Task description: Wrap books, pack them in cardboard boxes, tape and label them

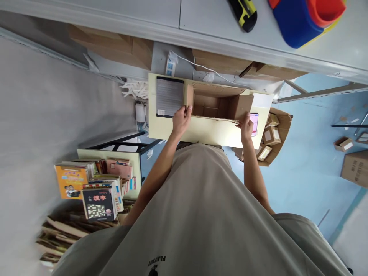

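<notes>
On the pale yellow table (212,132) stands a cardboard box (212,112) with its top open and nothing visible inside. My left hand (182,119) pinches the box's left end flap. At the other end, my right hand (245,127) grips the right flap, its fingertips partly behind the cardboard. Left of the box lies a dark grey book (170,96) with a white label at its lower corner. A phone (254,123) with a lit pink screen sits just beyond my right hand, beside a white sheet (262,100).
A utility knife (244,14) and a blue and red holder (299,23) rest on the shelf above. Book stacks (97,184) occupy a side table at left. Small packed boxes fill a large carton (283,132) at right. A power strip (170,66) is behind the table.
</notes>
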Demonstrator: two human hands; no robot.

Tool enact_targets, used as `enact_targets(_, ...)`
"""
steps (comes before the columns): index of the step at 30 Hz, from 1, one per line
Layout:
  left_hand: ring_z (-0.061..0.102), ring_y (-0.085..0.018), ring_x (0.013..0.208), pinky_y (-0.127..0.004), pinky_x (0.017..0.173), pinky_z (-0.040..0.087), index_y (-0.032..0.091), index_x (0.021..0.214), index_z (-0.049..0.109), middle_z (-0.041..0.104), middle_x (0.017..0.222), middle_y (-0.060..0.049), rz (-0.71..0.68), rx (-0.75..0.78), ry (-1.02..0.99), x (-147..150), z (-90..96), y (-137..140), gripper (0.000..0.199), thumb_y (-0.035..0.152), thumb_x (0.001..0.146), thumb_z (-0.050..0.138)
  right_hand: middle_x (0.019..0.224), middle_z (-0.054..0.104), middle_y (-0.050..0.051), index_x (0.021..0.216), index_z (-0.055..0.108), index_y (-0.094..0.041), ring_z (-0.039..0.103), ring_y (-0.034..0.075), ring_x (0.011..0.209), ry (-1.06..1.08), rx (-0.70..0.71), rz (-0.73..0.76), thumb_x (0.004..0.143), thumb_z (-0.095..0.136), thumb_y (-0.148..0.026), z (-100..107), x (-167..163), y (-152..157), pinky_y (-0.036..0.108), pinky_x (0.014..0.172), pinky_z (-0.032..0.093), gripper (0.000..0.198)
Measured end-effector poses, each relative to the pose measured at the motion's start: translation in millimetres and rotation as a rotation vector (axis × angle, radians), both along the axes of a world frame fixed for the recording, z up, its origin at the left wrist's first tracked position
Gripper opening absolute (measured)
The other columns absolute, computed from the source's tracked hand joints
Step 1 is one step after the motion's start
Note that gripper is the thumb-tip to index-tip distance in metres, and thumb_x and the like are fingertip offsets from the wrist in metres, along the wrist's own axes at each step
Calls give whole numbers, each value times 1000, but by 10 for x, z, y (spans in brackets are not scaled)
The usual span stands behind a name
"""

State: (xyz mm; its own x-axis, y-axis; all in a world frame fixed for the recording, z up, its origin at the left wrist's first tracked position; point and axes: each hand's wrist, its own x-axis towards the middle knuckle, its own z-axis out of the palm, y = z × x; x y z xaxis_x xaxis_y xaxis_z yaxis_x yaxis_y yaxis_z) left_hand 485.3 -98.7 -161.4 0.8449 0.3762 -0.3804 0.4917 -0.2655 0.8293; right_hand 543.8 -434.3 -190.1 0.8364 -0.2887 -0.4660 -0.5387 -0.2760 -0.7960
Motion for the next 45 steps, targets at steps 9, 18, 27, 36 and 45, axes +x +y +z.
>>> enact_targets(9,78,-26,92,-32,79,46,25,81,59,76,84,-6,-177,149,206,44,210,39,34,36,110,73,70,59,-5,83,65,-22,70,16,71,-91,-66,92,93,80,-89,1,-91,-23,32,71,73,68)
enact_targets(18,82,-21,72,-26,67,53,24,85,53,55,73,4,-15,-81,156,85,-15,141,34,31,110,75,61,51,-3,70,52,-26,68,18,66,-111,-210,181,104,73,-82,41,6,-65,28,57,55,69)
enact_targets(27,85,-17,68,-17,52,56,22,99,60,73,86,1,234,-343,154,50,-96,166,34,46,108,82,87,73,3,99,65,-22,82,18,81,-5,31,167,103,71,-86,53,-41,-28,30,77,69,64)
enact_targets(36,90,-25,101,-29,78,72,23,131,77,89,128,-12,282,-231,62,-364,-221,534,56,75,107,76,134,80,17,139,76,-23,84,29,118,-586,-372,214,119,54,-74,982,-184,192,51,101,72,59)
enact_targets(45,81,-34,139,-51,125,64,18,126,78,83,140,-21,316,7,42,-342,-1140,1726,36,44,102,81,144,81,19,145,76,-23,82,32,130,-145,144,920,117,54,-73,337,-686,2392,46,106,74,61)
